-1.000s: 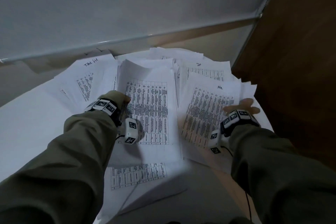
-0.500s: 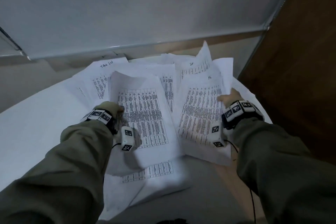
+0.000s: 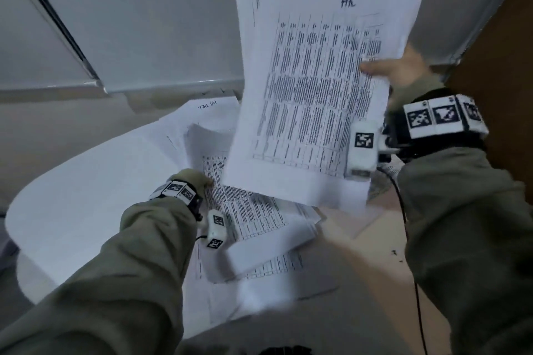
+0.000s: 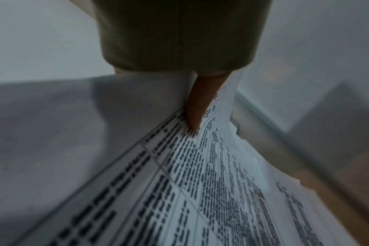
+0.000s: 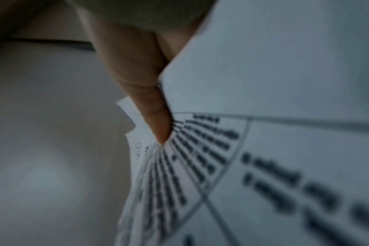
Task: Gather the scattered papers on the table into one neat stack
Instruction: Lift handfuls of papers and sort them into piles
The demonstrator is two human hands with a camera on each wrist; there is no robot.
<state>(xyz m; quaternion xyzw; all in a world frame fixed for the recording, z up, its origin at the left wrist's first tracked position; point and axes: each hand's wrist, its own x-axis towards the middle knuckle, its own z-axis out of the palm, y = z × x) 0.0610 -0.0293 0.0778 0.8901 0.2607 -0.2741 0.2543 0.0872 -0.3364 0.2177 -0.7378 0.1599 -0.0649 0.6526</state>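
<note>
Printed sheets with tables lie overlapping on the white table (image 3: 86, 181). My right hand (image 3: 383, 69) holds a bundle of sheets (image 3: 311, 81) raised well above the table and tilted. Its thumb (image 5: 150, 103) presses on the top printed page (image 5: 263, 158), and the fingers are hidden behind the bundle. My left hand (image 3: 202, 180) grips the left edge of another stack (image 3: 248, 210) that lies on the table. Its thumb (image 4: 196, 106) rests on the top sheet (image 4: 200, 183), with the fingers hidden under the paper. A sheet with handwriting (image 3: 207, 108) lies behind.
Pale wall panels (image 3: 144, 23) stand close behind the table. A brown wooden surface (image 3: 507, 52) is at the right. A tan area (image 3: 369, 253) shows at the lower right of the papers. A black cable (image 3: 403, 210) hangs from my right wrist.
My right hand has lifted its bundle of sheets off the table and up in front of the wall. My left hand stays at the edge of its stack on the table.
</note>
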